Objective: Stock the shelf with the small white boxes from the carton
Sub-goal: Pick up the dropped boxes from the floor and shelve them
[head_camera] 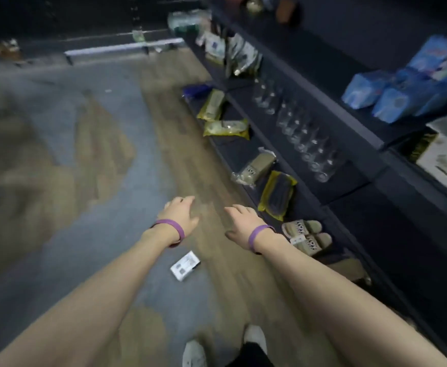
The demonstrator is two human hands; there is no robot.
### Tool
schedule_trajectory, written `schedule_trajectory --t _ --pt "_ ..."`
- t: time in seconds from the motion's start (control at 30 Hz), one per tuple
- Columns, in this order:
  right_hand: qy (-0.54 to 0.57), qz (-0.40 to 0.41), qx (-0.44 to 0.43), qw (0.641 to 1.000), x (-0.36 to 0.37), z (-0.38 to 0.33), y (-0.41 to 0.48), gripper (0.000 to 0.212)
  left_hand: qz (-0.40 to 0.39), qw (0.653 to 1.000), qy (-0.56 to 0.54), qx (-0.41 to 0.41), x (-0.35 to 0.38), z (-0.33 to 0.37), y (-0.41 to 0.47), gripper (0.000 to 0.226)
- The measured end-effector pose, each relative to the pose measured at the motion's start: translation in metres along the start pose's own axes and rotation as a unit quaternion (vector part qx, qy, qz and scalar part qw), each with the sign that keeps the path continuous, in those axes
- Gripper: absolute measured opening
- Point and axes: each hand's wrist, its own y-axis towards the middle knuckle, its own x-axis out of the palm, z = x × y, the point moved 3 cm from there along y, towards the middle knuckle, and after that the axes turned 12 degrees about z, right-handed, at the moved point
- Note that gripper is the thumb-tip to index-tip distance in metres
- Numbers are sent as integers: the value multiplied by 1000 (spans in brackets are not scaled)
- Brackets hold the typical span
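Left hand: the left hand (180,210) reaches forward over the floor, palm down, fingers spread loosely and nothing in its hold.
Right hand: the right hand (241,221) is stretched out beside it, well apart from it, fingers relaxed and apparently a little curved, also carrying nothing.
Wrists: a purple rubber wristband (170,226) circles each wrist.
Task item: a small white rectangular box (185,266) with dark printed patches lies flat on the floor, below the left forearm and untouched by either hand.
Floor: the worn grey and brown floor (84,128) is patchy, and the view of it is blurred.
Shelving: a dark multi-level shelf unit (355,181) runs along the right side.
Lowest level: yellow-edged plastic packets (226,127) lie flat there, with a pair of beige slippers (307,237) near the right hand.
Middle level: rows of clear drinking glasses (296,123) stand upright.
Upper level: light blue soft packs (408,83) are stacked, and a large white box with a black and yellow edge (445,160) sits to their right.
Feet: white shoes (194,353) show at the bottom edge, between the forearms.
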Motion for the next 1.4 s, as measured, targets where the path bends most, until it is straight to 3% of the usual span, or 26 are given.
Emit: schedule_trajectory --t 0.2,0.4,0.57,0.7,0.9,0.97,1.03,1.13,1.27,1.4 --pt "-14 -121 -68 990 77 -56 99 65 -29 984 -54 -169 30 -102 22 57" --pt "-2 -224 -79 971 192 -51 224 59 -77 945 -104 -301 129 -185 80 54" --pt "-5 -303 -40 952 344 -8 321 51 -121 887 -159 -417 272 -254 137 51" --pt "4 -347 -5 938 491 44 373 53 -142 859 -172 -460 418 -312 174 51" --pt "133 -380 159 901 682 122 384 63 -113 789 -171 -580 622 -390 179 65" --pt "180 -411 198 872 720 140 371 59 -100 745 -169 -637 665 -403 171 55" --pt "212 -423 214 855 738 151 357 56 -103 714 -187 -667 684 -401 167 24" --pt "239 -384 232 861 720 162 345 49 -79 704 -211 -674 673 -386 179 25" --pt "291 -333 295 847 641 162 349 41 -66 747 -209 -627 609 -364 224 54" --pt "358 -238 319 845 537 144 375 38 -32 801 -225 -554 477 -290 304 53"
